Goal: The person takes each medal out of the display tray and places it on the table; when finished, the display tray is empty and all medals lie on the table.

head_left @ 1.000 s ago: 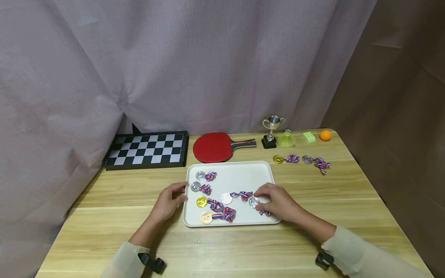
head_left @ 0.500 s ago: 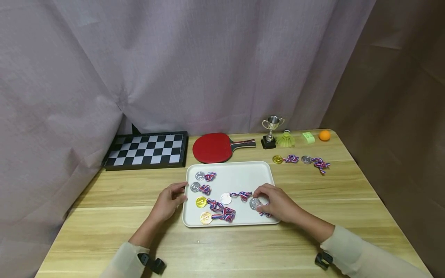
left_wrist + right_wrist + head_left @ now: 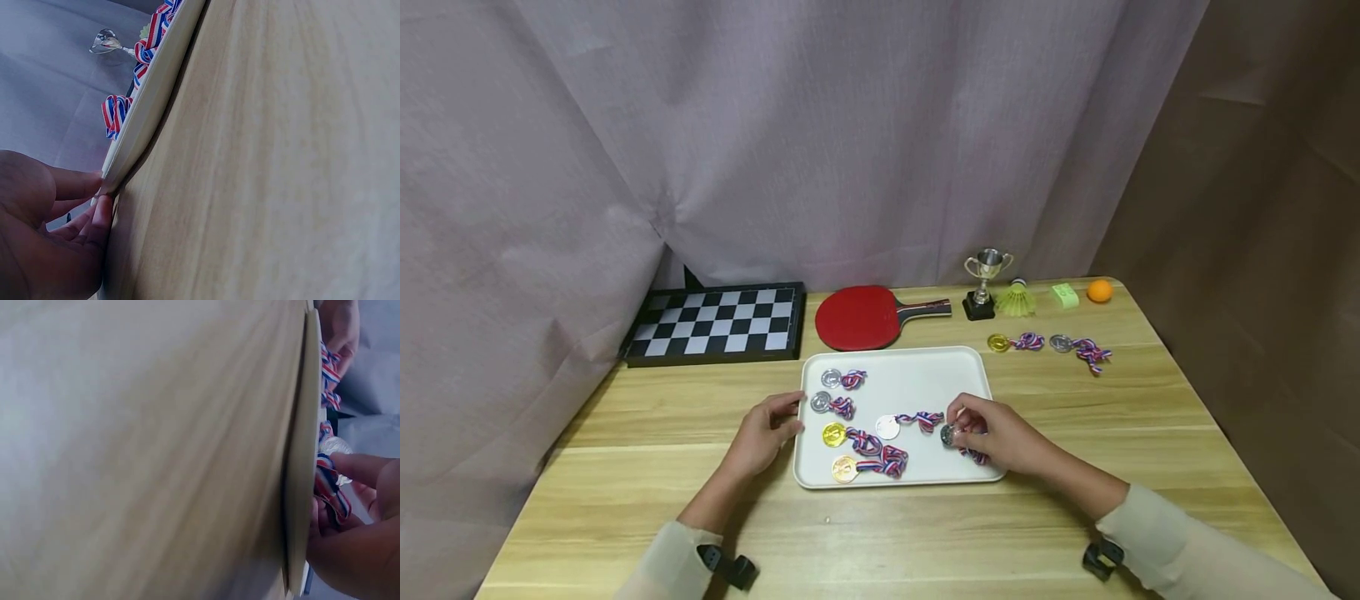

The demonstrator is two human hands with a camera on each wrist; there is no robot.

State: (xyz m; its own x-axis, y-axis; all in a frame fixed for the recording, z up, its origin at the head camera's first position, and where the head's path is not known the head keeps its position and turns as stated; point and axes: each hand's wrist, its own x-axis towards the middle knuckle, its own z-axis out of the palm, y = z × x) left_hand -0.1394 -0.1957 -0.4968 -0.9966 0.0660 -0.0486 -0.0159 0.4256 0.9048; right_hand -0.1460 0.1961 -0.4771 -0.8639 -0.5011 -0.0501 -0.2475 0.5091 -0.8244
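My right hand (image 3: 1000, 435) pinches a silver medal (image 3: 947, 435) over the right part of the white tray (image 3: 917, 375). The medal's disc is tilted up on edge, and its striped ribbon (image 3: 331, 487) hangs beneath the fingers in the right wrist view. At the tray's left side, the thumb and fingers of my left hand (image 3: 762, 437) grip the rim. On the tray's left half lie two silver medals (image 3: 822, 402) above two gold medals (image 3: 833, 434), with ribbons bunched beside them. One pale silver medal (image 3: 887, 427) lies mid-tray, ribbon pointing right.
Behind the tray are a checkered board (image 3: 722, 323), a red table tennis bat (image 3: 859, 318), a small trophy (image 3: 983, 283), a yellow shuttlecock (image 3: 1017, 299), a green block (image 3: 1064, 295) and an orange ball (image 3: 1100, 291). A gold medal (image 3: 998, 342) and a silver medal (image 3: 1061, 342) lie right.
The medal in my right hand has gone from lying flat, face showing, to tilted up on edge, with the fingers drawn in around it. My left hand has stayed at the tray rim.
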